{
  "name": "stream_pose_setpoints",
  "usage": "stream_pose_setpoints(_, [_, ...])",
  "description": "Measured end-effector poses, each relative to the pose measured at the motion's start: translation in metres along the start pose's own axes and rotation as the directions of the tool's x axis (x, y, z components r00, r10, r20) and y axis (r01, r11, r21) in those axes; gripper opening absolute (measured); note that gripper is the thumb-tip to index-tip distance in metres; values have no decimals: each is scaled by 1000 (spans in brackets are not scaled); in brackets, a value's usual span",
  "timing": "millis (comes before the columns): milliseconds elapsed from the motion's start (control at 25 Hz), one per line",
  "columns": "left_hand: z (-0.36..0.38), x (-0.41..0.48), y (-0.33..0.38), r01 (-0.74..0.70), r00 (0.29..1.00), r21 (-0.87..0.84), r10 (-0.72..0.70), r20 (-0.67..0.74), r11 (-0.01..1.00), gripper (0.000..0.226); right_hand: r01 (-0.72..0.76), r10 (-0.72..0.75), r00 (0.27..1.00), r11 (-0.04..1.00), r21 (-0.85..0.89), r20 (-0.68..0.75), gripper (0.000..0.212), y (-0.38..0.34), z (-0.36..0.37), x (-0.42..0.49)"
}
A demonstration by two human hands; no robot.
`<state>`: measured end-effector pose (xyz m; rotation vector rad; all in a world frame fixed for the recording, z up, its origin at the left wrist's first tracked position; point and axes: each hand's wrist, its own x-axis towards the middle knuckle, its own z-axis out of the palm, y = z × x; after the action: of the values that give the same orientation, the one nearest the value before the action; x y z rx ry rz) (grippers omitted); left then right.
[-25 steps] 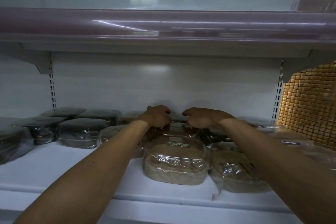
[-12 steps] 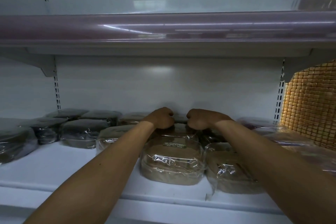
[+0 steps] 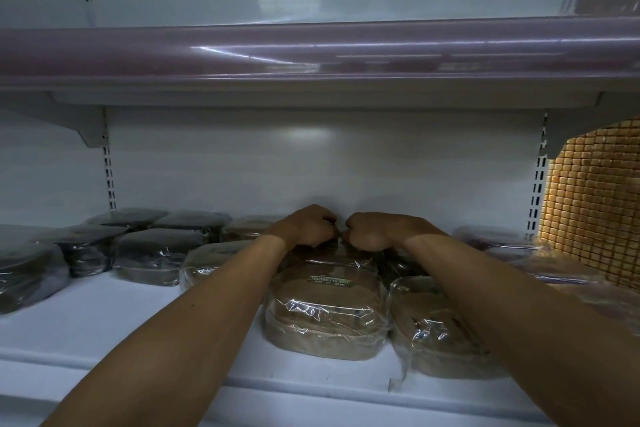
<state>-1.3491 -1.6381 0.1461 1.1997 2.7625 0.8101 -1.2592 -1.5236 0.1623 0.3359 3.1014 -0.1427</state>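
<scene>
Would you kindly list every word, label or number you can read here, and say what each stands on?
"You are the best": on the dark label atop the front wrapped beige box.
Smaller line under it: too small to read; it may end in "WARM".
The rear wrapped box, gripped by the left hand and right hand, shows no readable text.

Tan rounded box [image 3: 332,255] sealed in crinkled clear film, lying flat at the back of the white shelf [image 3: 104,315], close to the rear wall, directly behind a matching labelled box [image 3: 325,319], far edge gripped by left hand [image 3: 308,225] and right hand [image 3: 374,230], mostly hidden beneath them
</scene>
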Motion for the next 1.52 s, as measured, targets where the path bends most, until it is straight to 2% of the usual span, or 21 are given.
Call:
stream_pose_setpoints(160, [-10, -1, -2, -34, 985, -81, 19, -172, 996, 52, 30, -21, 995, 995, 91, -100, 32, 8, -3, 3])
stream_pose_setpoints(280, [-27, -7, 2, -59, 977, -110, 35, -211, 992, 53, 41, -15, 975, 993, 112, -223, 28, 8, -14, 4])
stream_pose_setpoints(400, [-40, -19, 6, -97, 963, -132, 60, -261, 986, 54, 67, -44, 921, 997, 47, -387, 36, 3, -26, -1])
stream_pose_setpoints(520, [-59, -44, 15, -132, 934, -74, 99, -343, 989, 55, 100, -63, 864, 994, 46, -500, 32, -11, -31, -12])
stream_pose_setpoints(600, [-73, -64, 14, -106, 902, 84, 131, -411, 991, 53, 136, -69, 855, 986, 94, -514, 27, -32, -28, -24])
stream_pose_setpoints(680, [-82, -91, -4, -63, 877, 161, 132, -462, 985, 53, 164, -83, 862, 979, 120, -501, 33, -64, -21, -39])
stream_pose_setpoints(880, [-78, -191, -83, 82, 851, 172, 21, -525, 982, 65, 305, -212, 855, 944, 128, -474, 36, -164, 18, -73])
stream_pose_setpoints(1080, [-91, -249, -162, 159, 844, 63, -102, -527, 985, 77, 355, -316, 790, 935, -28, -525, 53, -249, 64, -81])
stream_pose_setpoints(1320, [-85, -267, -200, 185, 868, 122, -104, -486, 975, 72, 331, -301, 843, 943, -9, -446, 48, -274, 93, -74])
stream_pose_setpoints(1440, [-87, -266, -209, 236, 864, 253, -83, -496, 938, 68, 341, -319, 834, 940, -33, -450, 54, -271, 100, -75])
stream_pose_setpoints(1520, [-89, -263, -207, 218, 862, 288, -46, -505, 933, 65, 359, -330, 828, 933, -25, -453, 58, -266, 100, -80])
